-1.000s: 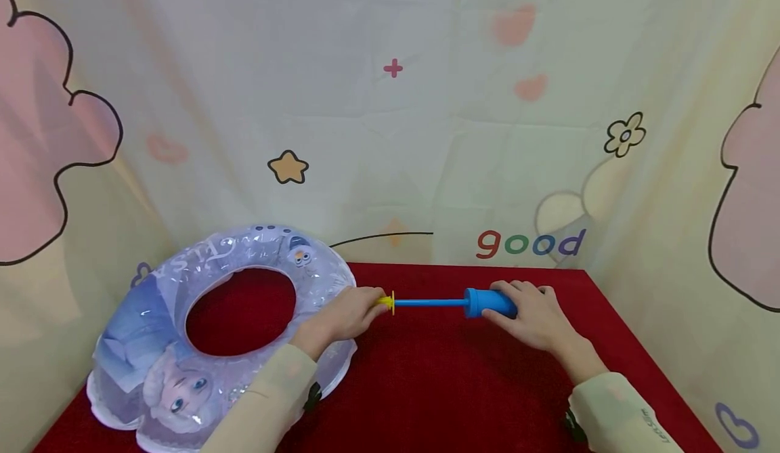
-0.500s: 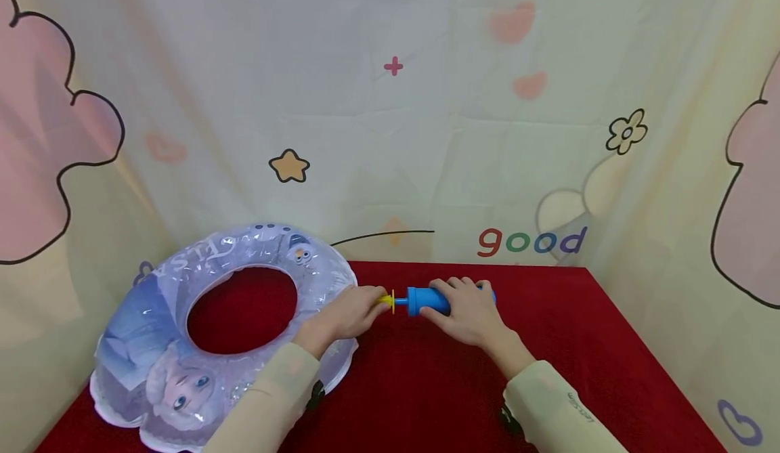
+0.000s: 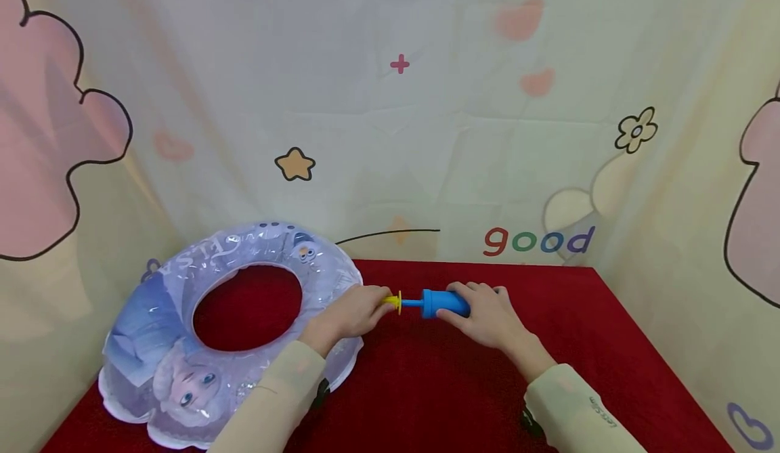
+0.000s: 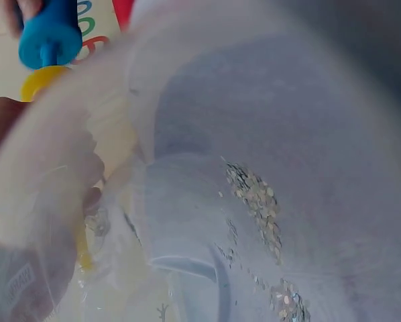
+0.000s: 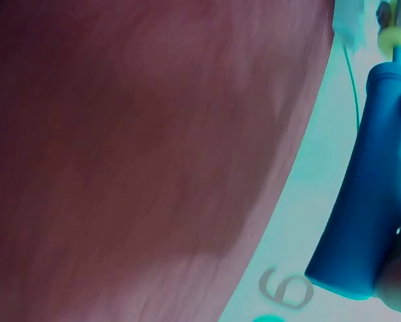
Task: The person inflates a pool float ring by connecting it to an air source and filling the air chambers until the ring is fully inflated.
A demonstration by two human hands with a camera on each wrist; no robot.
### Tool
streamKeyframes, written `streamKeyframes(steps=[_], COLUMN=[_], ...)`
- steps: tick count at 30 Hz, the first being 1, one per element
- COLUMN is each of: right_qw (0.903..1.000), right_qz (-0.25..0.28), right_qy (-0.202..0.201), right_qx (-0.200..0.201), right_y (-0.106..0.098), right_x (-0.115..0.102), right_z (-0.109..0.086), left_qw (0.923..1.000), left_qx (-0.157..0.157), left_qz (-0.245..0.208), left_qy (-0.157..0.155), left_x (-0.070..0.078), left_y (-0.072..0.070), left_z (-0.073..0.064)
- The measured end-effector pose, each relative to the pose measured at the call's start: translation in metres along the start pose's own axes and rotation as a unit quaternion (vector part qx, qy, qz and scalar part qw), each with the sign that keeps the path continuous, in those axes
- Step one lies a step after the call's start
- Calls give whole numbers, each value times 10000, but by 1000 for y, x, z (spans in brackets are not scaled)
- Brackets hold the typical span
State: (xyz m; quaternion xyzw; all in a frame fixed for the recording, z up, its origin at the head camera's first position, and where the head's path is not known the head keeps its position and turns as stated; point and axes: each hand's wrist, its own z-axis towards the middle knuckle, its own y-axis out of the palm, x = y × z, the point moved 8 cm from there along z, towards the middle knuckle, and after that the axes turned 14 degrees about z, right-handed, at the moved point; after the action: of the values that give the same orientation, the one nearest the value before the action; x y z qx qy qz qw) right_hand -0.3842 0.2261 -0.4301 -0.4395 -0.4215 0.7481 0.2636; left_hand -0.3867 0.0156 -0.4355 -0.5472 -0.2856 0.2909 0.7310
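Note:
A blue hand pump (image 3: 440,303) lies level across the middle of the head view, with a short stretch of blue rod (image 3: 412,303) showing between its barrel and a yellow flanged end piece (image 3: 399,302). My right hand (image 3: 487,314) grips the blue barrel. The yellow piece is held by my left hand (image 3: 353,312), right at the right edge of the swim ring (image 3: 332,270). This ring is clear and lilac, printed with a cartoon figure. In the left wrist view its plastic with silver sequins (image 4: 257,201) covers much of the picture; fingers hide the yellow piece's far end.
A red cloth (image 3: 426,385) covers the table under the ring and both forearms. Pale printed fabric (image 3: 365,168) hangs behind and at both sides, with "good" lettered low on the right.
My right hand slid the pump barrel left toward the yellow piece, then backed off slightly, baring a little more rod. My left hand kept its hold; the whole head view shifted slightly.

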Motion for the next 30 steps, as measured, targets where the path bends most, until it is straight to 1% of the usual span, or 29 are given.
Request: streamKeyframes(steps=[4,9,12,14,18,22,25,30], right_qw=[10000,9999,9997,9997,9997,9998,9998,9997], right_qz=[41,66,88,58,5,-34,-79,-210], right_qy=[6,81,145,126,33,-30,-60,-103], right_qx=[68,129,149,180,226,189,152,39], right_y=[-22,-49,-59,-61,-56,-37,-21,0], right_x=[24,50,60,61,52,34,17,-16], right_z=[-13,-28,-36,-38,-35,-25,-15,4], left_qw=[9999,9998,9998,9998,9998,9989,9983,9977], left_qx=[101,164,143,124,37,-153,-245,-276], left_qz=[35,-42,-13,20,209,436,527,602], left_qy=[96,110,137,142,55,-63,-74,-114], left_x=[1,1,2,2,2,4,7,9], left_y=[-3,-5,-4,-3,-2,0,1,1], left_z=[2,2,2,2,2,3,4,5])
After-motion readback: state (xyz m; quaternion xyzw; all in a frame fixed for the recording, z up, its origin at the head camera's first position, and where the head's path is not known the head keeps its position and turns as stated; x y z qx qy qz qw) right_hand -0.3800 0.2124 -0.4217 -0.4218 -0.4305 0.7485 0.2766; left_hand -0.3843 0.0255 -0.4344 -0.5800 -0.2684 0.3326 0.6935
